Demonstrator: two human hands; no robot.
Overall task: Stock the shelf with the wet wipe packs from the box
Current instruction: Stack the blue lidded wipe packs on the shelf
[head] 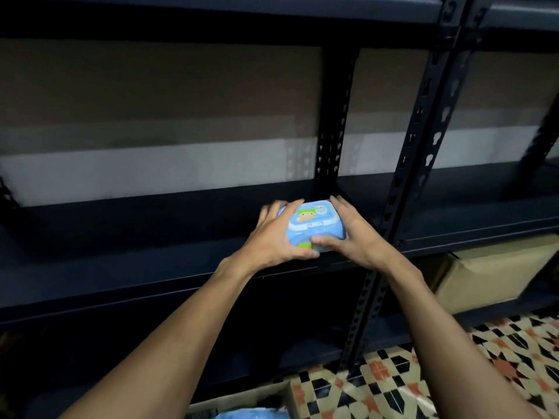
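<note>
A blue wet wipe pack (314, 220) is held between both hands at the front edge of the dark shelf (136, 267), just beside a black post (403, 176). The left hand (272, 237) is curled round its left side. The right hand (354, 237) is curled round its right side. The pack looks light and a bit squashy, with a hard lid on top and a smooth, slippery skin. It is best held by its two sides, not by the lid. Something blue is seen in the box (257, 394) below.
</note>
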